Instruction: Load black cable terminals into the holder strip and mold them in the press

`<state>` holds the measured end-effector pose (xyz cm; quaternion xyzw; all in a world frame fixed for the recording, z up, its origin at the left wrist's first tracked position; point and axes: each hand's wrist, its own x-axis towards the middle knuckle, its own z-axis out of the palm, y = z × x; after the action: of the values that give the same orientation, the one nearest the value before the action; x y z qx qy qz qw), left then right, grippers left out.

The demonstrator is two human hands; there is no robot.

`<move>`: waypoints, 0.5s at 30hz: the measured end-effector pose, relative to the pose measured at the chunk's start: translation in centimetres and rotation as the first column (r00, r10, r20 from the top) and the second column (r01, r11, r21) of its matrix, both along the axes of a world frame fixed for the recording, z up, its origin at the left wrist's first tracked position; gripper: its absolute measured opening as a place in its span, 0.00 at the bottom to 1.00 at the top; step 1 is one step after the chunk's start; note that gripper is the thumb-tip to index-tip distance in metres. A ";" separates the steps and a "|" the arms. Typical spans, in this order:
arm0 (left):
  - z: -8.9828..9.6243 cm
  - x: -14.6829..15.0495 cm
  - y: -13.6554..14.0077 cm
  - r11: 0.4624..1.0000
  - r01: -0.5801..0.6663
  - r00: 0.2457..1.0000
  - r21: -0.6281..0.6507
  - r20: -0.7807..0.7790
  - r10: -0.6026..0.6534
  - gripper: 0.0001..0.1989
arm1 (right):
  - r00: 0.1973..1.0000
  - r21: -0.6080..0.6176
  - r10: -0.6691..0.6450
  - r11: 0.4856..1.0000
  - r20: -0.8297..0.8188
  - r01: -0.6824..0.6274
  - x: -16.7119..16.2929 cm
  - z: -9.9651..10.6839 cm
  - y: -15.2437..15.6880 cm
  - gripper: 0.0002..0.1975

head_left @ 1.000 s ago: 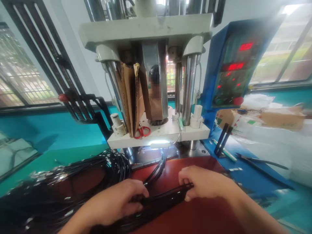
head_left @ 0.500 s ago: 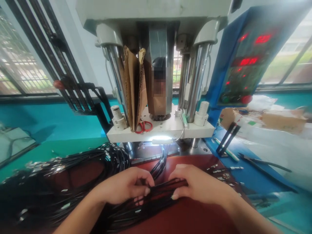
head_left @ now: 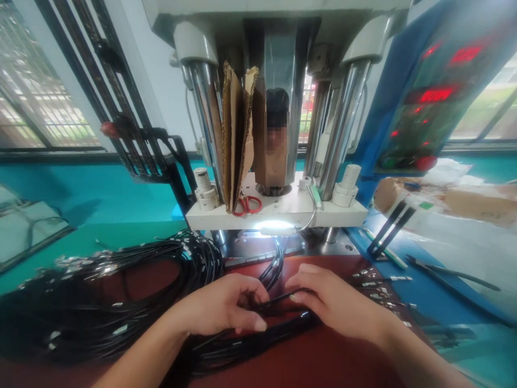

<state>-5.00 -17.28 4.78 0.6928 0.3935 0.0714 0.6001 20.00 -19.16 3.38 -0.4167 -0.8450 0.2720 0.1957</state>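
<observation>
Both hands are over a dark red work surface [head_left: 323,355] in front of a press. My right hand [head_left: 329,293] pinches a thin black cable [head_left: 283,297] between thumb and fingers. At the cable's other side, the fingers of my left hand [head_left: 232,304] curl round it, while the thumb stands a little apart from them. Beneath the hands lies a loose bundle of black cables [head_left: 278,331], partly hidden by my left hand. Another cluster of black cables [head_left: 274,267] runs from under the lit press plate towards the hands.
A large heap of coiled black cables [head_left: 173,302] spreads over the left. The press base [head_left: 278,218] carries red-handled scissors [head_left: 253,205] and folded cardboard [head_left: 234,145]. On the right are pliers [head_left: 424,268], cable ends with metal connectors [head_left: 383,280] and a blue control box [head_left: 420,108] with red digits.
The view has shifted, so the press appears farther right. My left thumb has moved away from its fingers, and my right thumb has closed in on the cable, raised from the bundle.
</observation>
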 end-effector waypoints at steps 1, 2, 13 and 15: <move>-0.1 0.1 0.0 1.000 -0.005 1.000 0.005 -0.005 0.005 0.14 | 1.000 -0.020 0.011 1.000 0.009 -0.011 0.0 0.1 -0.1 0.08; -0.1 0.1 -0.1 1.000 -0.011 1.000 0.011 -0.010 0.011 0.14 | 1.000 -0.044 0.021 0.999 0.021 -0.020 0.1 0.3 -0.1 0.08; -0.3 0.5 -0.4 0.999 -0.039 0.999 -0.025 -0.010 0.039 0.10 | 0.997 -0.108 0.033 0.994 0.063 -0.026 0.2 -0.2 0.0 0.11; -0.1 0.6 -0.4 0.999 -0.033 0.999 0.002 -0.022 0.033 0.09 | 0.997 -0.078 0.031 0.997 0.074 -0.025 0.1 -0.4 -0.1 0.09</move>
<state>-4.44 -17.66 4.72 0.6875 0.4115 0.0741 0.5937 20.09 -19.22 3.02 -0.4218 -0.8466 0.2911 0.1436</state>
